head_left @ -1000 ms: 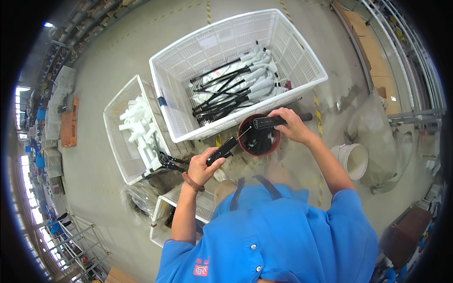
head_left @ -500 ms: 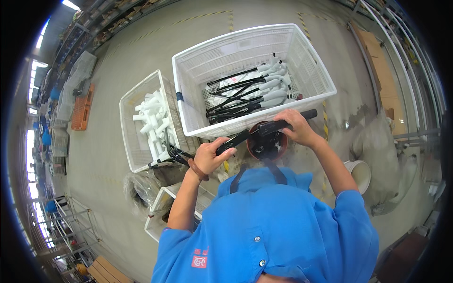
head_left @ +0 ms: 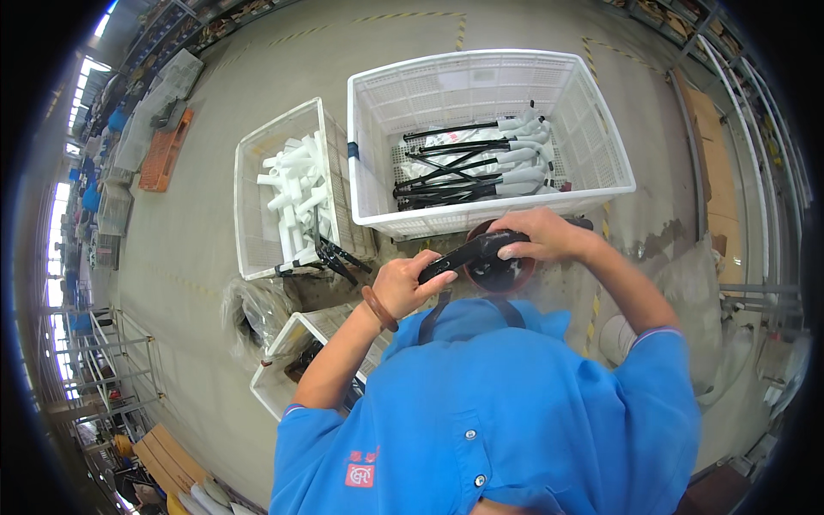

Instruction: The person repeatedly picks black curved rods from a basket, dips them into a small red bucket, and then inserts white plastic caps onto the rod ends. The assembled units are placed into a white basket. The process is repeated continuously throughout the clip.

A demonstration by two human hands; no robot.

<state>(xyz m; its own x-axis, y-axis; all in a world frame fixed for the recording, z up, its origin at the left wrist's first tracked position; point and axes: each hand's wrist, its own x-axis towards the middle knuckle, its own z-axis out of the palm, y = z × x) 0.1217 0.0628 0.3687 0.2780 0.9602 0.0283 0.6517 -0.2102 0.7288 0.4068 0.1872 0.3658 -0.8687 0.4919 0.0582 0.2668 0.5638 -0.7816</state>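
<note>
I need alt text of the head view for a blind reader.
A person's left hand and right hand hold black parts above a reddish bucket. Beyond stands a large white crate of black rods; at left, a smaller crate of white tubes.

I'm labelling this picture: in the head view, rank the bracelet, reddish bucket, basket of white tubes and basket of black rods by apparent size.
1. Basket of black rods
2. Basket of white tubes
3. Reddish bucket, partly hidden
4. Bracelet, though nearer the camera
</note>
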